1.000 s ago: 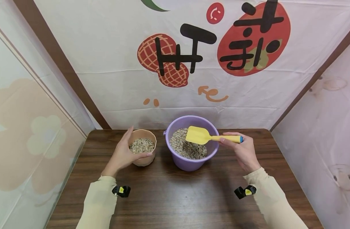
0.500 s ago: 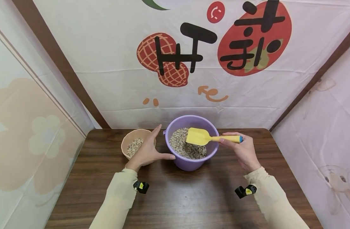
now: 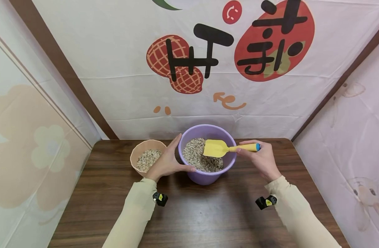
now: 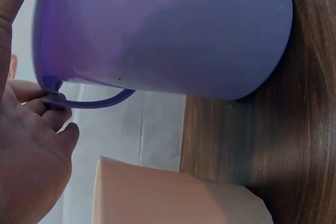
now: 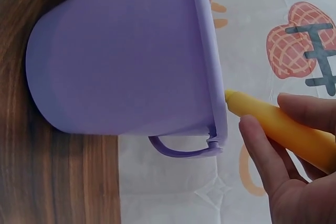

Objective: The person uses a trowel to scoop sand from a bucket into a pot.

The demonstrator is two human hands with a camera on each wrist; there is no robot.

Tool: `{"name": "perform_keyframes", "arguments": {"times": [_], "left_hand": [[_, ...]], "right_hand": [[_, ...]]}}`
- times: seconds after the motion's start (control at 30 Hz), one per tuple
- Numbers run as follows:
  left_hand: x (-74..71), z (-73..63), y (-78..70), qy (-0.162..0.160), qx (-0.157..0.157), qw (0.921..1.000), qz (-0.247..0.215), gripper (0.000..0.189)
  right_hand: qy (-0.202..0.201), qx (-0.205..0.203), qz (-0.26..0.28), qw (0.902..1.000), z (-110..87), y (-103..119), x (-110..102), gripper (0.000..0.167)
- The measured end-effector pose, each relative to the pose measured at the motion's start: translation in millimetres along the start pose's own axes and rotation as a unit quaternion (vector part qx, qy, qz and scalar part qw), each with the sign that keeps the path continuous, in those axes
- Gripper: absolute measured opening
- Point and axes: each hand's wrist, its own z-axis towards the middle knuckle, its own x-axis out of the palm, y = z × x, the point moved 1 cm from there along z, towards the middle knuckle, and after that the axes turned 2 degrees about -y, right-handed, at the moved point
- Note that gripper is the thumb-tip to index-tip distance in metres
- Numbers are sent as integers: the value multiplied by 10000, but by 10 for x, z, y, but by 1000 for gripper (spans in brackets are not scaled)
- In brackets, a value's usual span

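Two hands are at work here, and the main thing is how the yellow shovel [image 3: 222, 148] lies. It is long from side to side: the handle points to the right, and the flat blade points left, over the inside of the purple bucket [image 3: 203, 178]. The right hand [image 3: 260, 159] is the near one to it, with thumb and fingers pinching the handle, out past the bucket's right edge. So from those fingers, the blade lies to the left. The right wrist view shows the handle sloping down to the rim, and the bucket hides the blade there. In the head view the blade is over the grit [image 3: 192, 156], with a dark shadow beside it on the grit; I cannot tell if they touch. The blade's top looks just plain yellow. The left hand [image 3: 167, 163] is on the other side, with its thumb by the front of the rim and its fingers bent round the left side, near where the bucket's handle joins on, so it looks to be holding the bucket; I cannot tell how tight. The blade points toward this hand. Past it, to the left, sits the peach bowl [image 3: 141, 151] with more grit inside, partly behind the left hand. Bucket and bowl both stand upright on the brown table [image 3: 208, 213], near the back edge.
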Motion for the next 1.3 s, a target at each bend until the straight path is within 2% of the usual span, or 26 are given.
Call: {"name": "perform_keyframes", "arguments": {"times": [0.1, 0.3, 0.47, 0.67, 1.13, 1.3], "left_hand": [[2, 2, 15, 6, -42, 10000, 29, 144], [1, 2, 20, 5, -58, 10000, 21, 145], [-5, 2, 13, 5, -38, 10000, 10, 145], [-12, 4, 18, 27, -23, 10000, 51, 144], [-3, 11, 36, 12, 10, 10000, -5, 144], [-2, 15, 39, 13, 48, 10000, -43, 143]], "right_hand": [[12, -58, -391, 9992, 30, 18, 20, 38], [48, -294, -1126, 9932, 86, 50, 62, 32], [40, -401, -1508, 9877, 113, 95, 87, 26], [33, -438, -1938, 9801, 133, 125, 117, 28], [279, -685, -2415, 9676, 186, 121, 273, 22], [437, -732, -2653, 9604, 208, 140, 316, 22]]}}
